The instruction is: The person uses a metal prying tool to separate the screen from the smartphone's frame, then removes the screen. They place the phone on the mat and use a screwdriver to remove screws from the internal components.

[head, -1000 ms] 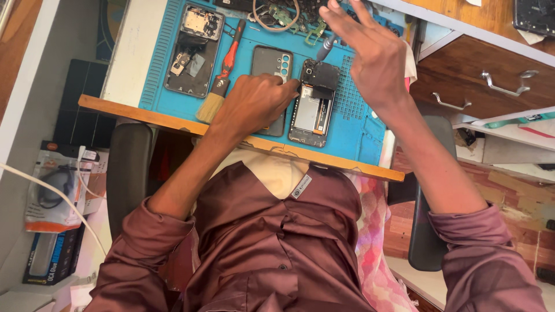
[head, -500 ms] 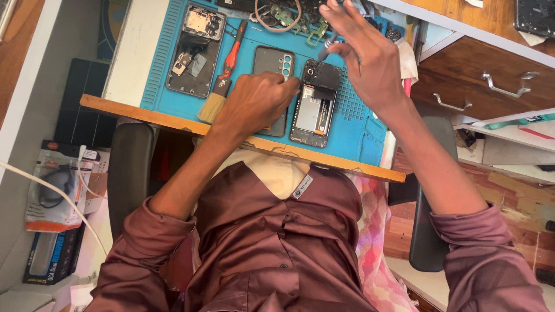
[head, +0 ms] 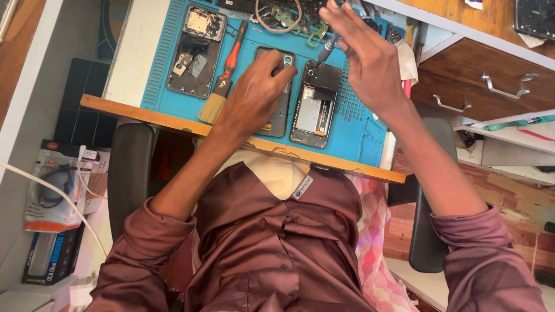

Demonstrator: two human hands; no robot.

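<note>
An opened phone with its insides showing lies on the blue work mat. My right hand pinches a small grey screwdriver, and the tip points down at the top end of that phone. My left hand rests, fingers curled, on a dark phone body just left of it, with the fingertips near the camera cutout. Both sleeves are maroon.
A second dismantled phone, a red-handled screwdriver and a small brush lie on the mat's left part. Loose parts and a ring sit at the back. Wooden drawers stand right, packaged goods left.
My right hand has drawn in and brought the screwdriver tip down onto the opened phone's top end. My left hand has slid a little up the dark phone.
</note>
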